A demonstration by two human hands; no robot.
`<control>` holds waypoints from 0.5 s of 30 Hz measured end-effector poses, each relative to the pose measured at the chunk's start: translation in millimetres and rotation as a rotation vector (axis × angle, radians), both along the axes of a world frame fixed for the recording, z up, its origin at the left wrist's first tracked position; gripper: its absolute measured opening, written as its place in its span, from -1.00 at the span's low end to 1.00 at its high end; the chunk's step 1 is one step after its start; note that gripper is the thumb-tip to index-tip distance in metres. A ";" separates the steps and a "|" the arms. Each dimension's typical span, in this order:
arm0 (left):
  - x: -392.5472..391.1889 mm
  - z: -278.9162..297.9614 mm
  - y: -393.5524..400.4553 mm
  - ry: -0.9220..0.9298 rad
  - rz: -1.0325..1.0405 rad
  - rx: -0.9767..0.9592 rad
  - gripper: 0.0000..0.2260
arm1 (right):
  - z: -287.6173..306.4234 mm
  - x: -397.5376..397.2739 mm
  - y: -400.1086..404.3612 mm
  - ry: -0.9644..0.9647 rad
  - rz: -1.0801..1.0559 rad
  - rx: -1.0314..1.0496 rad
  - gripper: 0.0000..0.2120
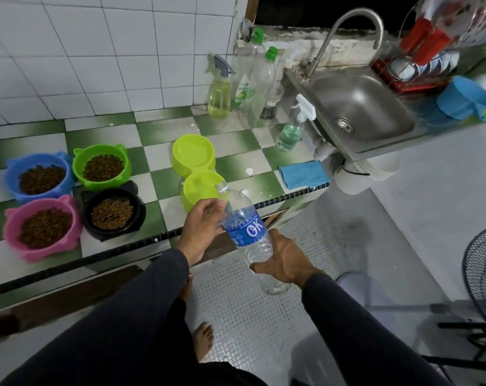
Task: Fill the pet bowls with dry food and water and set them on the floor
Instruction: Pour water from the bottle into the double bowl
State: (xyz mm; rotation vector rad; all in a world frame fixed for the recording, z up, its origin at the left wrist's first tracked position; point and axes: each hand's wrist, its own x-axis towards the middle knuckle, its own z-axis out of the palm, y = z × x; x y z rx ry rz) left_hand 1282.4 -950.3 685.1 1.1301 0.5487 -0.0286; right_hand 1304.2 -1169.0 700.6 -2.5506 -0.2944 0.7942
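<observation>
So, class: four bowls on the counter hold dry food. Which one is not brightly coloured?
The black bowl, at the counter's front edge right of the pink bowl. The others are pink, blue and green.

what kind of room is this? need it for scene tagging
Most likely a home kitchen or wash area: a steel sink with a gooseneck tap, a dish rack beside it, a tiled counter with tiled wall behind, and spray and soap bottles.
</observation>
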 end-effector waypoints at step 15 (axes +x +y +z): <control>12.8 -22.9 3.1 0.128 0.054 -0.157 -0.75 | -1.1 18.9 2.3 0.056 0.073 -0.071 -0.44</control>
